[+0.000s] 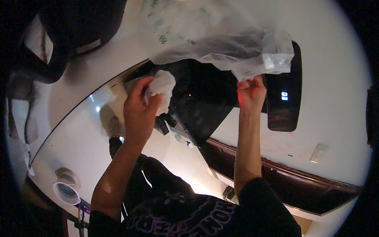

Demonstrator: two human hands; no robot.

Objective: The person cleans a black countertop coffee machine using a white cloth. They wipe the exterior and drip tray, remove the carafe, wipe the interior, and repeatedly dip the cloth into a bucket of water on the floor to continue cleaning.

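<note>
A crumpled white cloth or tissue [162, 89] is in my left hand [137, 106], gripped between thumb and fingers. It is held over the left side of a black flat-topped object [204, 89] that has a small red light. My right hand [252, 89] pinches the lower edge of a translucent plastic cover [219, 49] printed with green leaves. The cover hangs above the black object, and its shinier corner overlaps a black panel [282, 118] with a lit display. Red light falls on the right fingers.
A curved, pale glossy surface [80, 130] extends at left, with a clear cup [66, 192] near its edge. A large dark object [86, 20] stands upper left. On the pale wall at right is a switch plate [319, 153], above a dark brown ledge [308, 183].
</note>
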